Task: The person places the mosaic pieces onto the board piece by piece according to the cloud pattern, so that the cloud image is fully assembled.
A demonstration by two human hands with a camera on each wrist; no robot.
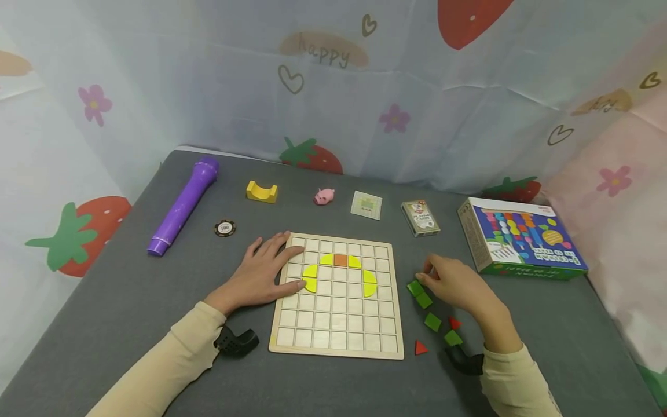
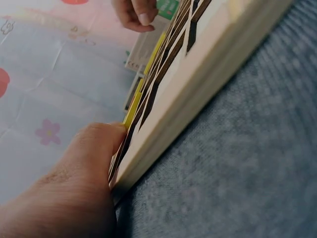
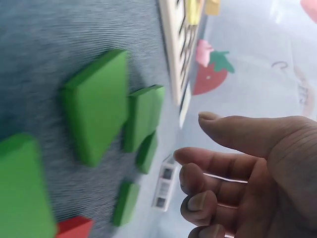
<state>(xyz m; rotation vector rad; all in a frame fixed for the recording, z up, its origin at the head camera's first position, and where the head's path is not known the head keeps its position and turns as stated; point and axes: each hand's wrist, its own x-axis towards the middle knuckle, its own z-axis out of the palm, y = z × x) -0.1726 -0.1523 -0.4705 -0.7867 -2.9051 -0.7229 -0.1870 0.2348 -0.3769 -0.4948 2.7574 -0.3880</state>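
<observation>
Left hand (image 1: 257,278): fingers spread flat over the left edge of the wooden grid board (image 1: 339,341), thumb tip at a yellow piece (image 1: 310,284), holding nothing. Right hand (image 1: 458,284): fingers loosely curled with fingertips meeting the green square (image 1: 415,288) just off the board's right edge; whether they pinch it cannot be told (the wrist view shows a gap between thumb and fingers). Count beside that hand: four green pieces, two red triangles (image 1: 420,347). On the board: about five yellow pieces and one orange square (image 1: 340,260), arranged as an arc. The worktop (image 1: 120,307) offers open room left of the board and along its near edge.
</observation>
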